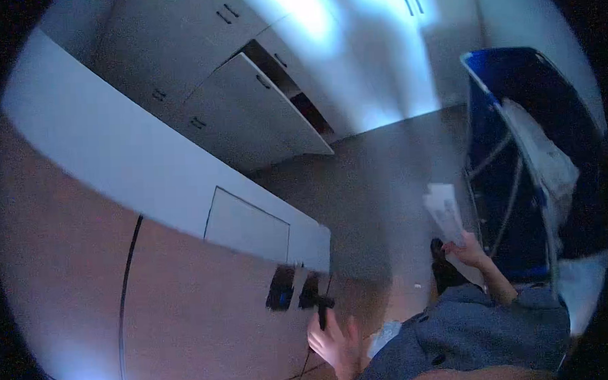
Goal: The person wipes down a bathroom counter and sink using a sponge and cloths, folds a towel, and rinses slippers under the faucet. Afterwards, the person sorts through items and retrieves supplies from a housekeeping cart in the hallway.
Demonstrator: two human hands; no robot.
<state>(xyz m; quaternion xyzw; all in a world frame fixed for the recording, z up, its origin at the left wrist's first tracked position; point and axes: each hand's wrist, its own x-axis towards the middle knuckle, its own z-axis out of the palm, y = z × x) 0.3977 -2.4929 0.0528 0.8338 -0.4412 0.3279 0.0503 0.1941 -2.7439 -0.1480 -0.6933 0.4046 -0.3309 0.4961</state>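
Observation:
My right hand (469, 251) is closed around one end of several white papers (444, 208), which stick out ahead of it above the floor and look smeared by motion. At the lower middle, my left hand (335, 342) has its thumb held away from the fingers. Its fingertips are at a black handle (323, 311) on the edge of a pinkish-brown panel (207, 307); whether they press on it is unclear. Two dark fittings, a left one (280, 288) and a right one (309, 290), sit beside the handle.
A blue folding cart (502, 203) with a metal frame stands on the right, a pale bag (547, 158) inside it. Cabinets (179, 60) line the far wall, with one cabinet door (264, 101) ajar. A white ledge (149, 158) runs diagonally along the left; grey floor (365, 201) lies between.

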